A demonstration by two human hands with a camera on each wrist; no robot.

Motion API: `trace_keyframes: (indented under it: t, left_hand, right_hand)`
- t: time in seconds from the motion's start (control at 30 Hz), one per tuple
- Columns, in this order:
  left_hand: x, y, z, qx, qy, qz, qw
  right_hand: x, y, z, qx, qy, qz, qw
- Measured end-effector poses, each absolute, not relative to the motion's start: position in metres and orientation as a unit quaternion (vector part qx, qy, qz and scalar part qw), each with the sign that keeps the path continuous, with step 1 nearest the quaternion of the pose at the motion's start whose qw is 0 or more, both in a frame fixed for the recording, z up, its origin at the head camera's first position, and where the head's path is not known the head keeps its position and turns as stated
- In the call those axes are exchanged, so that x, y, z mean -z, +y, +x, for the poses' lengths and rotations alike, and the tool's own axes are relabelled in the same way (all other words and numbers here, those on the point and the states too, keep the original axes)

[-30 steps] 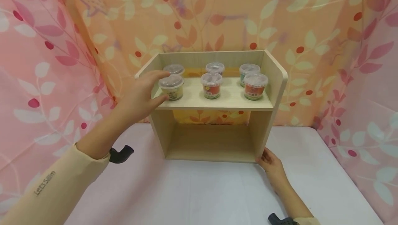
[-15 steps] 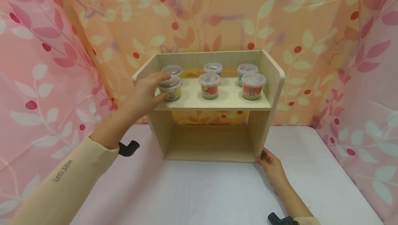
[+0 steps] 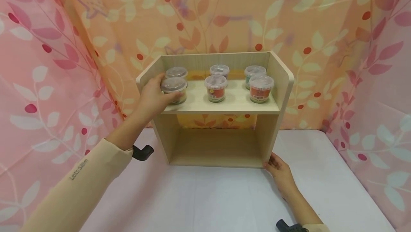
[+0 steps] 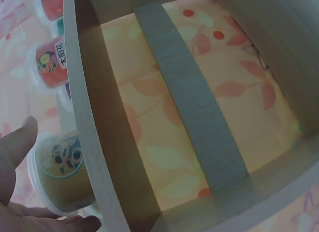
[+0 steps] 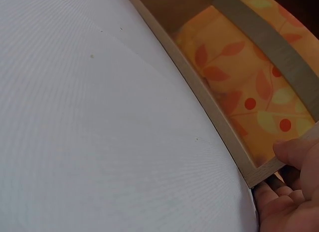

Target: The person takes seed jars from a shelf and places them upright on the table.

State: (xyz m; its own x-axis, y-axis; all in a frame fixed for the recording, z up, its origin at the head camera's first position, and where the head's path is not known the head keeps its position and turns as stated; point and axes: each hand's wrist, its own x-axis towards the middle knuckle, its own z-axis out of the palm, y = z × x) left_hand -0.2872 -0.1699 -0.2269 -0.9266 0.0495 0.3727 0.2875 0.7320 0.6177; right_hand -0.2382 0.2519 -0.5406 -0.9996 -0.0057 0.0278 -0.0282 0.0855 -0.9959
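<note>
My left hand (image 3: 156, 96) has its thumb across the front of a small lidded plastic tub (image 4: 67, 167) and its fingers around the far side. This tub (image 3: 170, 85) has a yellowish-green label and leans a little left at the front left of the upper board. My right hand (image 3: 280, 173) grips the lower right corner of a pale wooden shelf unit (image 3: 221, 112). In the right wrist view, the thumb (image 5: 291, 151) lies on the inner face of the side panel (image 5: 269, 171), with fingers curled behind it.
Two tubs with red labels, one in the middle (image 3: 216, 91) and one at the right (image 3: 260, 91), stand along the front. Behind them are several more, including a left rear tub (image 3: 176, 71). The shelf stands on a white-covered table (image 3: 199, 196) between patterned curtains (image 3: 205, 18).
My left hand has moved in around the front left tub, its thumb sliding right across the front. The tub's lid has shifted slightly left. My right hand keeps its hold on the shelf corner.
</note>
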Motion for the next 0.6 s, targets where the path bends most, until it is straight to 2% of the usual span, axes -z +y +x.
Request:
trace_keyframes:
  t: [0.33,0.6]
  left_hand:
    - [0.233,-0.171,-0.288,0.449,-0.878,-0.062,0.151]
    - [0.224,-0.174,-0.245,0.484,-0.86,-0.079,0.142]
  right_hand:
    - [0.543,0.252,-0.239,-0.67,-0.742,0.021,0.021]
    - [0.545,0.253,-0.24,-0.668,-0.743,0.024,0.025]
